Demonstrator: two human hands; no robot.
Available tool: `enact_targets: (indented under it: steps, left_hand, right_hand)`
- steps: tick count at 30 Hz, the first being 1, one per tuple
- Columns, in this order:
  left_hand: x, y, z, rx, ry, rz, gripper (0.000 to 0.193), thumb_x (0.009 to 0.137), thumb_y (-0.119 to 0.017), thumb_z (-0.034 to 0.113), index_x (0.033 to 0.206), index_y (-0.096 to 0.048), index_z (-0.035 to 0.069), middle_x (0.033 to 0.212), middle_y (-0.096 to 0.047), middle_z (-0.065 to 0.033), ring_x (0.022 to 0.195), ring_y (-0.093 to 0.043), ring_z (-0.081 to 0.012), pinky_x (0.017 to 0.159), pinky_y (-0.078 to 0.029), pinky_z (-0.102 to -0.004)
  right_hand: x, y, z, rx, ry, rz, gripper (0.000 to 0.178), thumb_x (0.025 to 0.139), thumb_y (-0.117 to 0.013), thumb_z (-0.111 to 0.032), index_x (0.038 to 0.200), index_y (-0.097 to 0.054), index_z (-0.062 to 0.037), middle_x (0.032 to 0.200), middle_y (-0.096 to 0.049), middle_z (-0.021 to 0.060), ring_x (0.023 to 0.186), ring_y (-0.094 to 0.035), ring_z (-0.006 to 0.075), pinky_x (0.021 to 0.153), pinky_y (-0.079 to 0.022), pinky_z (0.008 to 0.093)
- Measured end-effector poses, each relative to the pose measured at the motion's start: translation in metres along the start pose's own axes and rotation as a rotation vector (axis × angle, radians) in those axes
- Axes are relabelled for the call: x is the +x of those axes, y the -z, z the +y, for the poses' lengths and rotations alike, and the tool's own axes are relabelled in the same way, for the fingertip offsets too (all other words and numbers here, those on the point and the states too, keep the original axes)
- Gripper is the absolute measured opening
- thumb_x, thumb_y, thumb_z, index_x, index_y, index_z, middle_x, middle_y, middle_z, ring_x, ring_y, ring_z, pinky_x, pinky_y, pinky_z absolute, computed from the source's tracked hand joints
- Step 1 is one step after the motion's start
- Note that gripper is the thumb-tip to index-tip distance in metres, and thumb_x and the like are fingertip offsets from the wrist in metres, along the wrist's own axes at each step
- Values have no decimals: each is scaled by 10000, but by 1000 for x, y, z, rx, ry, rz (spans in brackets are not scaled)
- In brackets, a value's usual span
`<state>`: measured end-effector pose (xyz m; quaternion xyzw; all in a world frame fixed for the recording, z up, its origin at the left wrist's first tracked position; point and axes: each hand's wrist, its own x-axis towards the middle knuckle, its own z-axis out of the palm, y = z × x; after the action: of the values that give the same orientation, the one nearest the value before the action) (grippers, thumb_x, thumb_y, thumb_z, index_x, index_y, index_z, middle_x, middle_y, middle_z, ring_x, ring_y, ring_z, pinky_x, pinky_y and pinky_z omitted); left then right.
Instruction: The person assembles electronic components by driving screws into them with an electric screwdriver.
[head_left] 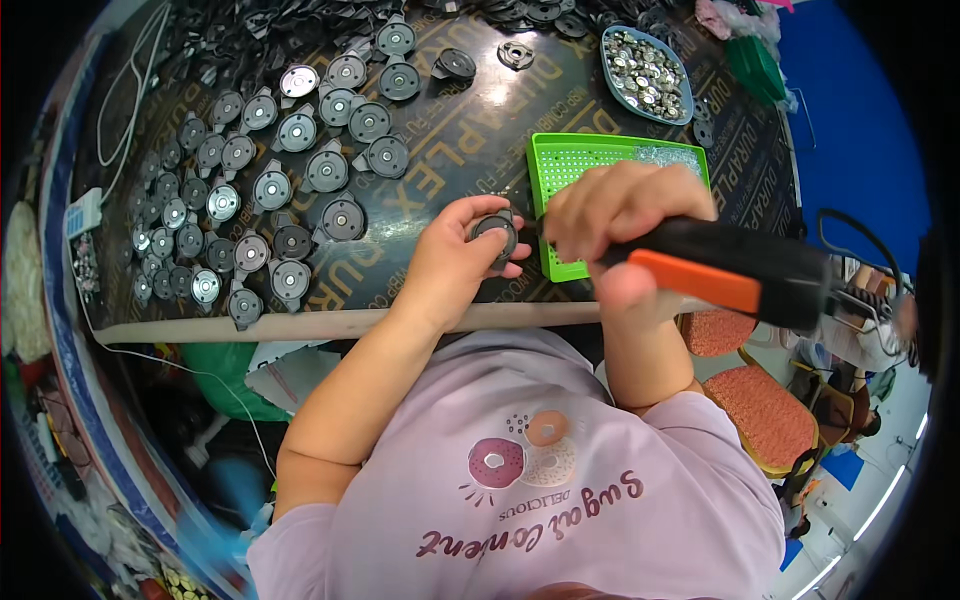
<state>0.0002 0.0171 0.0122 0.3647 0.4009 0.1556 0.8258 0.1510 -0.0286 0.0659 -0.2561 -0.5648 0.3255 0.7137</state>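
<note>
My left hand (pixel 440 262) is closed on a round dark-grey plastic part (pixel 497 236) with small tabs, its thumb across the face. A black and orange electric screwdriver (pixel 705 270) lies in my right hand (pixel 628 205), whose fingers wrap round its front end. The screwdriver points left at the part; whether its tip touches the part I cannot make out. Just beyond my right hand stands a bright green perforated tray (pixel 541 180), partly covered by that hand, with a heap of small shiny screws (pixel 668 157) at its far right.
Several matching round parts with metal discs (pixel 272 187) spread over the table's left side. Behind them is a pile of dark plastic pieces (pixel 270 35). At the far right stands a light-blue tray (pixel 607 75) of small metal pieces. A pale cable (pixel 130 75) runs along the left.
</note>
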Motion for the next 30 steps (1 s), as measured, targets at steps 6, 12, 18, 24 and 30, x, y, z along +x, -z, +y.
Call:
enact_targets:
  steps: [6, 12, 18, 24, 30]
  left_hand:
    - [-50, 48, 28, 911, -445, -517, 269, 747, -581, -7, 1003, -660, 27, 963, -636, -102, 928, -617, -255, 824, -491, -351]
    - [-113, 136, -4, 1755, 246, -620, 301, 724, -620, 50, 1011, -687, 112, 969, -656, -132, 937, -624, -308, 809, -499, -402]
    - [-116, 136, -18, 2002, 449, -559, 232, 759, -626, 128, 984, -669, 92, 902, -663, -144, 871, -639, -330, 767, -504, -439]
    - [-42, 59, 77, 1407, -460, -177, 94, 799, -602, 123, 803, -617, 30, 746, -613, -160, 732, -600, -361, 658, -479, -440]
    - [90, 33, 112, 1686, -1124, 644, 253, 822, -665, 279, 881, -688, 33, 945, -593, -130, 942, -505, -327, 803, -426, -426]
  right_hand:
    - [-7, 24, 6, -239, -149, 503, 295, 723, -756, 65, 827, -507, -56, 703, -583, 42, 565, -560, 92, 527, -480, 218]
    - [-12, 23, 20, -386, -127, 420, 301, 679, -801, 26, 773, -530, -63, 686, -581, 9, 591, -552, 78, 550, -458, 208]
    - [-13, 22, 22, -357, -145, 441, 303, 667, -805, 29, 762, -534, -66, 684, -564, -3, 589, -535, 70, 548, -447, 203]
    - [-17, 26, 25, -373, -141, 444, 313, 673, -808, 31, 786, -532, -64, 710, -572, 4, 591, -540, 64, 545, -452, 198]
    - [-14, 26, 17, -294, -65, 424, 321, 713, -771, 51, 845, -500, -58, 698, -580, 31, 600, -567, 84, 551, -471, 209]
